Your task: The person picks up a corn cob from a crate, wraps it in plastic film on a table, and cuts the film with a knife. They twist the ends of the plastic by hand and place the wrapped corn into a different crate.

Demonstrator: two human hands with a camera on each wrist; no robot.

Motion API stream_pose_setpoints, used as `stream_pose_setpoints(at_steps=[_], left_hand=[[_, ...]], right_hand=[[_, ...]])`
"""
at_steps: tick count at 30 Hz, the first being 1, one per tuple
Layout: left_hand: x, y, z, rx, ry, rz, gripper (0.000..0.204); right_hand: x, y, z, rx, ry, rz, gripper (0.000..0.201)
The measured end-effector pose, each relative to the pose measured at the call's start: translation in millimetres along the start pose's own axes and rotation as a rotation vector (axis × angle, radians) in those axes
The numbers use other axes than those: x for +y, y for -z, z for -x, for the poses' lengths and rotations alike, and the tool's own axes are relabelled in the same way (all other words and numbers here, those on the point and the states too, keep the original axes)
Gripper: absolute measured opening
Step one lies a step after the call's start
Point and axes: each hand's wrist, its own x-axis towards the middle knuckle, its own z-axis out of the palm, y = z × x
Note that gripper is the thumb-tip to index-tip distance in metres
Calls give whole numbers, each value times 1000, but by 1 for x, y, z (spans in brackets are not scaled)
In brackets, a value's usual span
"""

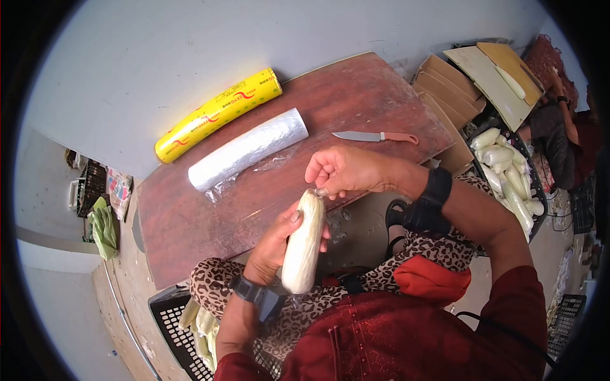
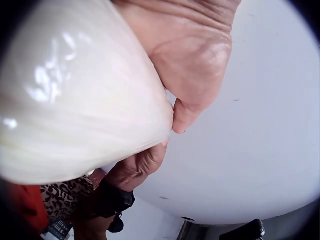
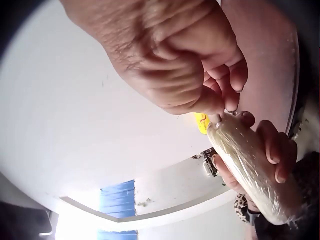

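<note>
My left hand (image 1: 276, 241) grips a pale, long vegetable (image 1: 301, 254) wrapped in clear cling film, its thumb along one side and fingertips showing on the other. The wrapped vegetable is held tilted in front of the table's near edge, its upper end towards the table. At that end my right hand (image 1: 343, 171) pinches the cling film (image 3: 231, 114) between thumb and fingertips. Glossy, tight film shows on the vegetable in the left wrist view. Beyond the hands, a roll of clear cling film (image 1: 248, 149) lies on the table with a loose edge trailing.
A yellow printed roll (image 1: 219, 114) lies against the wall, at the back of the brown table (image 1: 190, 235). A knife (image 1: 375, 136) rests right of the film roll. Crates of pale vegetables stand at right (image 1: 505, 159) and below left (image 1: 171, 317). Another person (image 1: 565, 127) sits far right.
</note>
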Motion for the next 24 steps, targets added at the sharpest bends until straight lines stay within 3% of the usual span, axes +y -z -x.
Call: stream_pose_setpoints(at_steps=[3,6,12,15,18,21,24], left_hand=[[0,3,1,18,-18,-6,60],[-4,8,-3,34,-66,19,59],[-2,5,-7,85,-122,6,58],[-3,10,-5,146,-162,72,57],[-2,16,-6,219,-191,102,51],[-4,20,-14,248,-259,149,46],[0,20,-16,303,-265,175,44]], right_hand=[[2,-8,2,21,-87,-199,25],[10,-15,-3,170,0,-81,19],[16,-27,-21,368,188,429,12],[16,-34,-19,388,409,725,22],[14,-43,-17,338,438,830,37],[6,-55,-16,241,214,514,50],[13,-55,-24,280,290,641,59]])
